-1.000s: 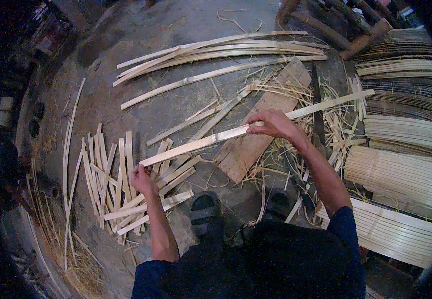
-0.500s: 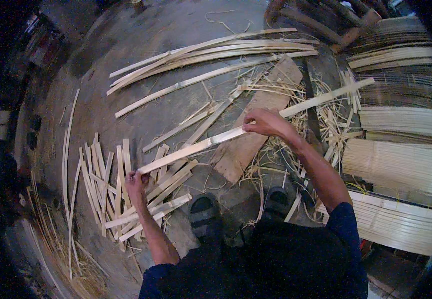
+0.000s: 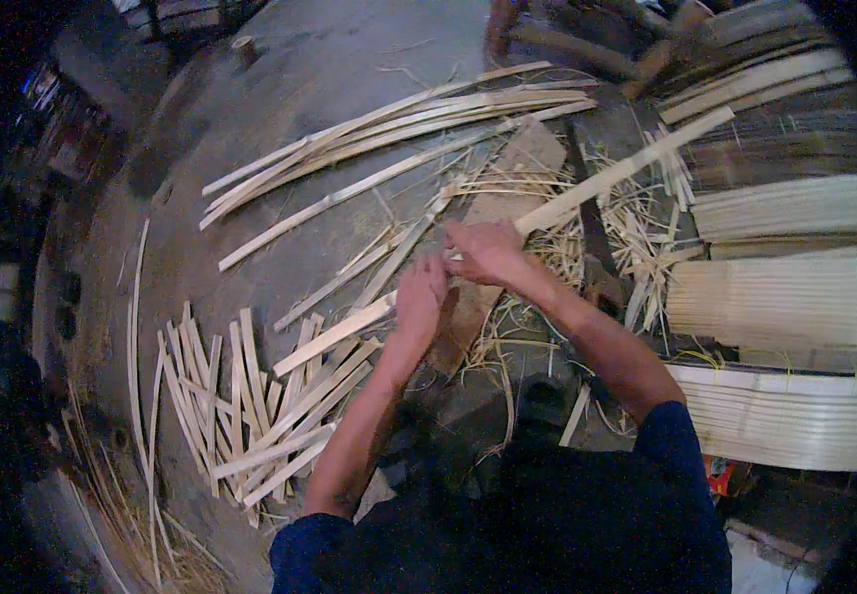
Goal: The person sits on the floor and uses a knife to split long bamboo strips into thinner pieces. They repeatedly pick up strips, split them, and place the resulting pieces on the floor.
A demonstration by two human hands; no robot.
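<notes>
A long, pale bamboo strip (image 3: 628,169) runs slantwise before me, its far end up to the right and its near end down to the left. My right hand (image 3: 489,254) grips it around the middle. Close beside it, my left hand (image 3: 423,295) has its fingers closed on the same strip. The two hands almost touch and cover the strip's middle part. Below them a wooden board (image 3: 524,161) lies on the floor among thin shavings (image 3: 559,243).
Short cut strips (image 3: 240,396) lie in a loose heap at the left. Longer strips (image 3: 389,124) lie on the floor ahead. Stacked bundles of strips (image 3: 780,297) line the right side. A wooden frame (image 3: 587,49) stands at the far right.
My left hand has slid up along the strip from its near end to beside my right hand. The right hand has shifted slightly left, and the view has turned a little.
</notes>
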